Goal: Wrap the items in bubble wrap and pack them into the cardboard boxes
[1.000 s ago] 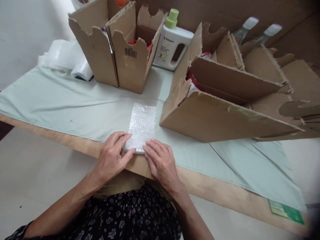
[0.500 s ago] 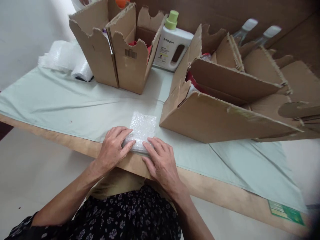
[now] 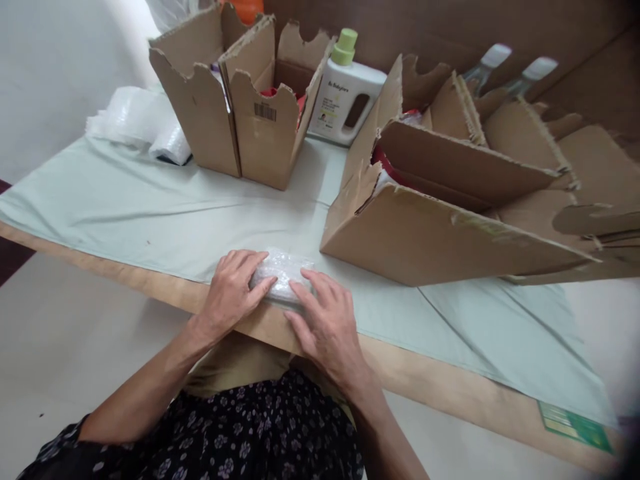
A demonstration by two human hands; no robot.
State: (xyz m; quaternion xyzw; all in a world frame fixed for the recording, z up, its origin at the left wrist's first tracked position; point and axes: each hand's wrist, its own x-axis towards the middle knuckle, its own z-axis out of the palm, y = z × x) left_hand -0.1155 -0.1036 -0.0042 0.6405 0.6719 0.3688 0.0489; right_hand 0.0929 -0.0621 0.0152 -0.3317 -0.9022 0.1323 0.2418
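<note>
A small folded bundle of clear bubble wrap lies on the light green cloth at the table's front edge. My left hand grips its left side, with the thumb on top and the fingers along the far left corner. On the right side my right hand holds it, fingertips on the upper surface and thumb near the front edge. Whether anything is wrapped inside cannot be made out.
Cardboard bins stand at the back left and on the right, close to my right hand. Between them is a white detergent bottle with a green cap. Rolled bubble wrap lies far left. A green card sits at the front right edge.
The flap of bubble wrap that stretched away from me has been turned over, so the bundle is now shorter. Both hands stay at its sides, almost in the same place.
</note>
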